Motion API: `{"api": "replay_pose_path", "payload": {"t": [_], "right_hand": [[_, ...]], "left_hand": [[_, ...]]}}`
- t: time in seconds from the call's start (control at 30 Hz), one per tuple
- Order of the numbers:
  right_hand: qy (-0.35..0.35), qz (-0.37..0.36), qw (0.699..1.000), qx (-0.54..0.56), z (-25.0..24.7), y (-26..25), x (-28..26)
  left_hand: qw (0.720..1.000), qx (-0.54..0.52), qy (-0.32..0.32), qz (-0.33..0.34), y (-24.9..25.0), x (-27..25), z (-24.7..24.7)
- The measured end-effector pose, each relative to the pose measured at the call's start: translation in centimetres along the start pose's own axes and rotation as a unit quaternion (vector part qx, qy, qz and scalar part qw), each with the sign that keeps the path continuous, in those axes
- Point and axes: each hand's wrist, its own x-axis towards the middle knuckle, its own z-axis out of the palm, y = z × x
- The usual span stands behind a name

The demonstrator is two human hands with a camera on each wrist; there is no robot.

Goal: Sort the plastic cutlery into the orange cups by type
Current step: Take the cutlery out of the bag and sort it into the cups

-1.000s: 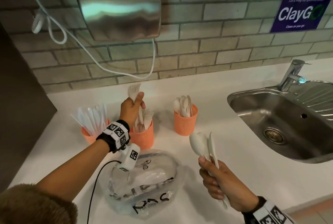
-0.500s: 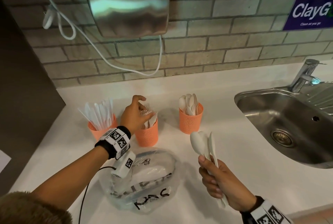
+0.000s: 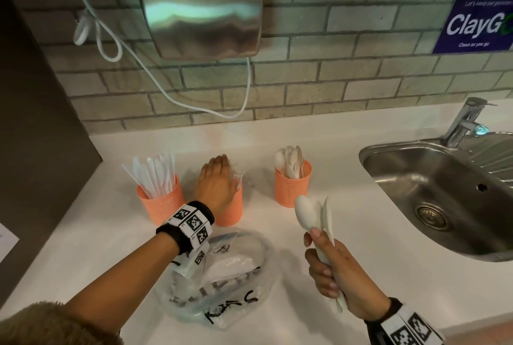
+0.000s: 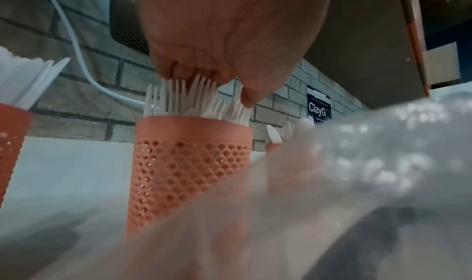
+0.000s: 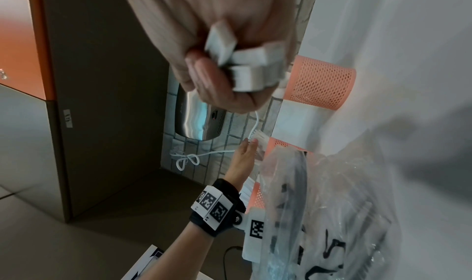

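Three orange cups stand in a row on the white counter. The left cup (image 3: pixel 161 201) holds knives, the middle cup (image 3: pixel 232 213) holds forks (image 4: pixel 189 96), and the right cup (image 3: pixel 291 188) holds spoons. My left hand (image 3: pixel 216 178) lies flat over the middle cup, its straight fingers pressing on the fork tines. My right hand (image 3: pixel 341 281) is nearer me and right of the cups, gripping a bunch of white spoons (image 3: pixel 308 213) by their handles, bowls up.
A crumpled clear plastic bag (image 3: pixel 222 275) with black writing lies in front of the cups. A steel sink (image 3: pixel 444 192) with a faucet (image 3: pixel 463 120) is at the right. A hand dryer (image 3: pixel 200 14) hangs on the brick wall. A dark cabinet (image 3: pixel 36 122) bounds the left.
My left hand lowered the forks into the middle cup, let go and now lies flat on their tips. The right hand has kept still with its spoons.
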Motion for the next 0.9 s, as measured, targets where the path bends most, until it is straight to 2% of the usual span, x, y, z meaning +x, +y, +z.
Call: {"api": "replay_pose_path", "payload": {"t": [0.37,0.47,0.57,0.63,0.7,0.77,0.83,0.87,0.9], "right_hand": [[-0.013,-0.025,0.999,0.021,0.0,-0.7,-0.1],[-0.006,-0.029,1.0,-0.003,0.2,-1.0,-0.2],[0.017,-0.053,0.998,-0.04,0.1,-1.2,-0.3],[0.037,-0.06,0.996,-0.057,0.0,-1.3,-0.1],[0.048,-0.058,0.995,-0.064,-0.2,-1.6,0.3],[0.051,-0.054,0.995,-0.059,-0.3,-1.9,0.9],[0.048,-0.054,0.997,-0.022,-0.5,-2.4,1.7],[0.047,-0.055,0.997,0.001,-0.7,-2.8,2.1],[0.049,-0.058,0.997,0.016,-0.9,-3.1,2.6]], "left_hand": [[0.995,-0.034,-0.082,-0.056,0.5,0.0,-1.1],[0.988,-0.103,-0.087,-0.071,0.3,0.1,-1.8],[0.972,-0.223,-0.031,-0.067,0.7,-0.4,-3.9],[0.946,-0.318,0.028,-0.049,0.9,-1.0,-5.7],[0.91,-0.403,0.099,-0.014,1.0,-1.9,-7.8],[0.863,-0.469,0.187,0.021,0.9,-3.2,-10.6],[0.803,-0.53,0.262,0.076,0.6,-4.8,-13.8],[0.779,-0.554,0.274,0.103,0.2,-5.8,-15.2],[0.771,-0.565,0.267,0.123,0.1,-7.1,-16.6]]}}
